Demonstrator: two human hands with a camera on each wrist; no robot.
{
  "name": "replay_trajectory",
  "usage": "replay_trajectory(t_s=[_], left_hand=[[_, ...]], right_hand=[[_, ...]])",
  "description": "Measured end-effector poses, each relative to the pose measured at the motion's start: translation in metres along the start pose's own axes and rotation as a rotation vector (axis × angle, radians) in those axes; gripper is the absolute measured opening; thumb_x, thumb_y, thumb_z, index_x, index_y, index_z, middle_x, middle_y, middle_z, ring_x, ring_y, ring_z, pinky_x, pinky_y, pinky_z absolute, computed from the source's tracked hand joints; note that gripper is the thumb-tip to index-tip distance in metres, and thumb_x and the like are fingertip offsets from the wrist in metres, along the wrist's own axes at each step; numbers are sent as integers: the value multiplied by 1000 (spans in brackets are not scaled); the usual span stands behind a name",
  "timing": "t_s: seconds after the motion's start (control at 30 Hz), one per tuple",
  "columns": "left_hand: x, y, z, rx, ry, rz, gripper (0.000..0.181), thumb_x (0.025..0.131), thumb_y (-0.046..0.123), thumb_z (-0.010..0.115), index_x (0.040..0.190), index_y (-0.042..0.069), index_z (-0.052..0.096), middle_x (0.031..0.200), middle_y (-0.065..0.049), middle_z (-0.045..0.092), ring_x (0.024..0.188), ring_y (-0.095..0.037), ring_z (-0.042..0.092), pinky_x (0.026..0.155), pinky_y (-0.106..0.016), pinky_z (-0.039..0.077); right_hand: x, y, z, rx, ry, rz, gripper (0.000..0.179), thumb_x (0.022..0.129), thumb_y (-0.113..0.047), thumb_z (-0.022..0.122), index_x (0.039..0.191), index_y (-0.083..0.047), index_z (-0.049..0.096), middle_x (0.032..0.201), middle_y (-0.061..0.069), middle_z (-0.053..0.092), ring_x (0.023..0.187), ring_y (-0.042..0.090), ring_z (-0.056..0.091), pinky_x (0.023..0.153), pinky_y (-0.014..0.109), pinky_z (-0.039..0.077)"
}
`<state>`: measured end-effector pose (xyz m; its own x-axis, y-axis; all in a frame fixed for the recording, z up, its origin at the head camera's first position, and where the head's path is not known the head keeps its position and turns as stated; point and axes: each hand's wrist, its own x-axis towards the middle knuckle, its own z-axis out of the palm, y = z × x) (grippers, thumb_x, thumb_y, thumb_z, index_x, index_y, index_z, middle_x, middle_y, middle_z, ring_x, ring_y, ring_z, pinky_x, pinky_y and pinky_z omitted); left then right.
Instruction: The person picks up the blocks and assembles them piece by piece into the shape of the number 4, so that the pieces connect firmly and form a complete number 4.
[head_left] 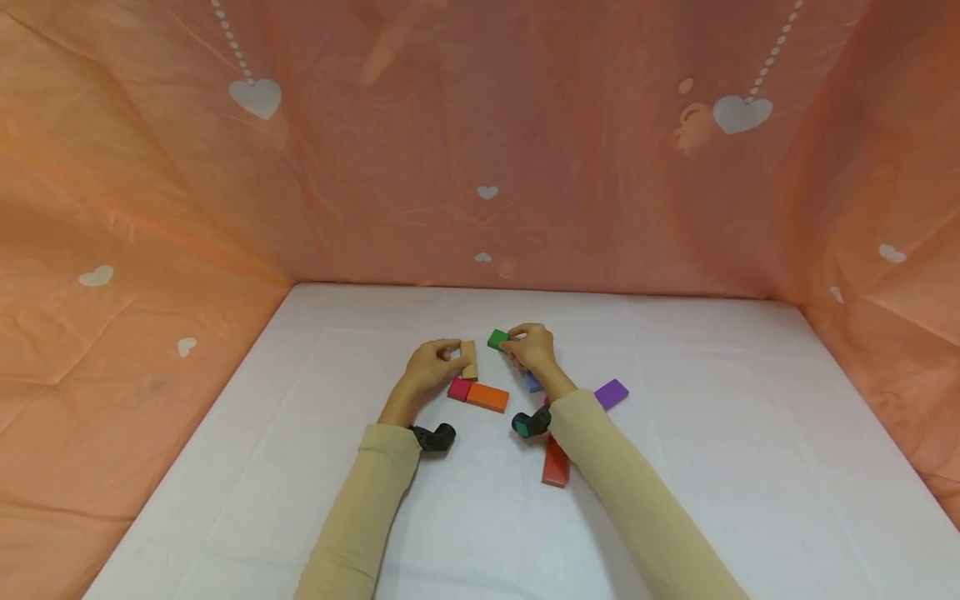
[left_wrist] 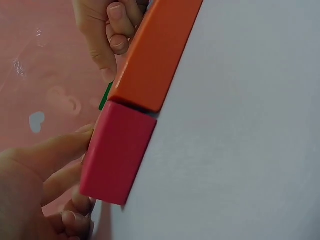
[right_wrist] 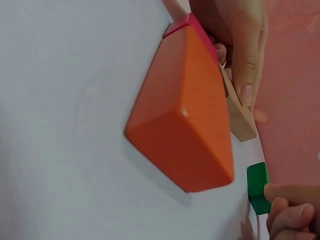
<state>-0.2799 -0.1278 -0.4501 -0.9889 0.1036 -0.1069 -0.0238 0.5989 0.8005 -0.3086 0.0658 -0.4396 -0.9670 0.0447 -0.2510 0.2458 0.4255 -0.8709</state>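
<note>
Beige sleeves [head_left: 360, 508] are reaching in from the near side of the orange block [head_left: 489, 398]. Just beyond that block's left end, the left hand [head_left: 429, 365] is pinching the tan block [head_left: 469, 363]. Farther beyond it, the right hand [head_left: 534, 348] is gripping the green block [head_left: 496, 339] between thumb and finger. Beside its left end the pink block [head_left: 460, 389] is lying. To its right, the blue block [head_left: 533, 382], partly hidden, and the purple block [head_left: 612, 394] are resting; the red block [head_left: 555, 467] is lying nearer, rightward.
</note>
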Motion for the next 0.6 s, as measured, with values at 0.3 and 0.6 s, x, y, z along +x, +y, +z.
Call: replay_trajectory(t_s=[0.3,0.6], left_hand=[[3,2,-2,102,-48,15,49,90,26,65,134,8,57,93,-6,55,90,-19,49,81,-28,37],[4,4,-3,121,-89,4,48,92,29,63,136,11,55,118,-16,61,102,-25,52,98,-42,42]], right_hand=[[-2,-1,1,-43,19,-11,36,86,-8,70,120,2,64,50,-1,51,36,6,44,38,17,37],[-3,-2,0,-51,15,-21,35,86,-8,69,120,3,65,49,-1,51,36,5,44,38,17,37]])
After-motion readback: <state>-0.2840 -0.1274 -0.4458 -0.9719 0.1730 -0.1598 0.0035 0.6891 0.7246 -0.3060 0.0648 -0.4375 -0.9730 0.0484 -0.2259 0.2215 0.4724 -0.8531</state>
